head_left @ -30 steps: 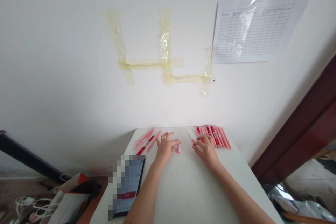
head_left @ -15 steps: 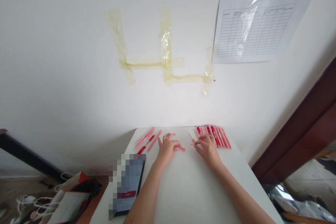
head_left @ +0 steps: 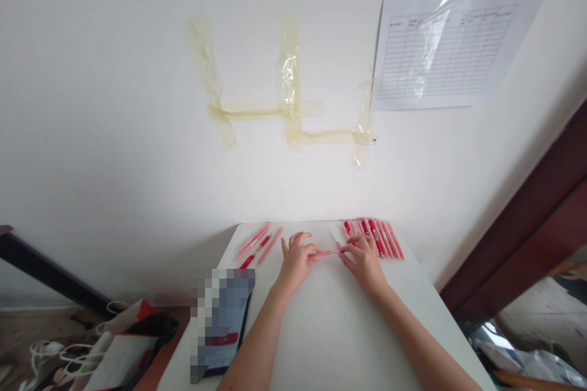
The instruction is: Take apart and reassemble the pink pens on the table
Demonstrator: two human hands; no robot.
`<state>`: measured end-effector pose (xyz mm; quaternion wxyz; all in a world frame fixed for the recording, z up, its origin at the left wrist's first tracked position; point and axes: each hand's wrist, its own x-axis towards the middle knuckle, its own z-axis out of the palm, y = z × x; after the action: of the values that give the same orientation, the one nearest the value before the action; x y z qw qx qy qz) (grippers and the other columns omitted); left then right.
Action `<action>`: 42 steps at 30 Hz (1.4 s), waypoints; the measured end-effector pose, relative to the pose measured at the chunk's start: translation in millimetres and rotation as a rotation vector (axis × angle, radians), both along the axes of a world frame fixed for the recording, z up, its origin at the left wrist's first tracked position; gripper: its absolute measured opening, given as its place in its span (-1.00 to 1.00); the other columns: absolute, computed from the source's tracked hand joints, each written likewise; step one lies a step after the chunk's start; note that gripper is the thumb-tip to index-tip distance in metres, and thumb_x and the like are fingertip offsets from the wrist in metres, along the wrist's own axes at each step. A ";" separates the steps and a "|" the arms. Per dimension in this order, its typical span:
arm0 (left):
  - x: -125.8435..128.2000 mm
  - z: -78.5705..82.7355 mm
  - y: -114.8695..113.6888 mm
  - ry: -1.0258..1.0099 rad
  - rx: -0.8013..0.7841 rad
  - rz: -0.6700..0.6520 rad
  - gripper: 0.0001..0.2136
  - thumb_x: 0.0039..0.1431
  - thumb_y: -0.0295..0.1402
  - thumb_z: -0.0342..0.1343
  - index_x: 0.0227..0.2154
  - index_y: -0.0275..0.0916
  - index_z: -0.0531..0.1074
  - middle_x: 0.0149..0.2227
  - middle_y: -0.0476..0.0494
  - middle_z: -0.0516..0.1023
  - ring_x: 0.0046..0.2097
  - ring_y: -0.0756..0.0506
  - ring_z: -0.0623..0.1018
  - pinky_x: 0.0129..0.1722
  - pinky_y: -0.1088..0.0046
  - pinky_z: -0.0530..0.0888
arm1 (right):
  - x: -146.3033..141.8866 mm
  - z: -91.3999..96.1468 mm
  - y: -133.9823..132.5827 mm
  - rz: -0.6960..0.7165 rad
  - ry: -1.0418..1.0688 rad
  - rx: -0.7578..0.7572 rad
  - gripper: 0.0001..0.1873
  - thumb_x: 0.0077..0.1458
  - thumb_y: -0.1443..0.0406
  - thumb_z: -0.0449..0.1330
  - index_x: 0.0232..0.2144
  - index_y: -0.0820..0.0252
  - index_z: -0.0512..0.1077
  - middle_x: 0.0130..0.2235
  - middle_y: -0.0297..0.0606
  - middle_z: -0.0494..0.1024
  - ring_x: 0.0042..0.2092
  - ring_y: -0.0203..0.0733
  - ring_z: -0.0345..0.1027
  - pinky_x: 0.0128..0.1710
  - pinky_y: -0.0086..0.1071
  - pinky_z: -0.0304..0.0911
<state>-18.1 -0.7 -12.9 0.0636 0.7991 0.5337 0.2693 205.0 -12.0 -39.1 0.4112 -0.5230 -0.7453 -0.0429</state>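
My left hand (head_left: 295,261) pinches a pink pen barrel (head_left: 323,253) between thumb and fingers, its end pointing right. Facing it, my right hand (head_left: 365,264) holds a thin pink stick (head_left: 335,252), perhaps a refill, by its far end. The stick's tip is at or very close to the barrel's end; whether it touches I cannot tell. Just beyond my right fingers lies a white-and-pink pen part (head_left: 335,237). Beside that hand, a row of pink and red pens (head_left: 387,240) lies at the table's back right, partly hidden by my fingers.
Loose pink pens (head_left: 254,239) and red pen parts (head_left: 247,261) lie at the back left of the white table (head_left: 339,330). A tablet (head_left: 229,324), partly pixelated, rests along the left edge. The wall (head_left: 137,134) rises directly behind the table.
My left hand has moved slightly right, and the barrel has turned level, toward the thin stick. My right hand has stayed nearly in place.
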 end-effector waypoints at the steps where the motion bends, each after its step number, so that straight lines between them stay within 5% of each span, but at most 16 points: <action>1: 0.3 0.5 -0.2 -0.004 0.000 -0.001 -0.83 0.09 -0.43 0.24 -0.28 0.00 0.55 0.17 -0.04 0.36 0.27 -0.26 0.21 0.22 -0.39 -0.11 | -0.1 -0.3 0.2 0.003 -0.002 0.001 -0.84 0.18 0.13 0.18 -0.32 -0.02 0.53 -0.10 -0.19 0.42 0.03 0.03 0.19 0.09 0.06 0.13; 42: 4.8 2.4 -2.3 -0.024 -0.021 -0.025 -0.83 0.07 -0.36 0.27 -0.27 0.07 0.57 0.16 -0.02 0.37 0.26 -0.25 0.20 0.24 -0.36 -0.18 | -5.0 5.1 -3.5 0.072 0.021 0.001 -0.84 0.19 0.15 0.17 -0.23 -0.05 0.54 -0.11 -0.18 0.43 0.03 0.03 0.20 0.01 -0.01 0.24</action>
<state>-13.3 -3.0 -10.4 0.0817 0.8017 0.5258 0.2724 200.0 -15.5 -34.1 0.4205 -0.4959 -0.7594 -0.0230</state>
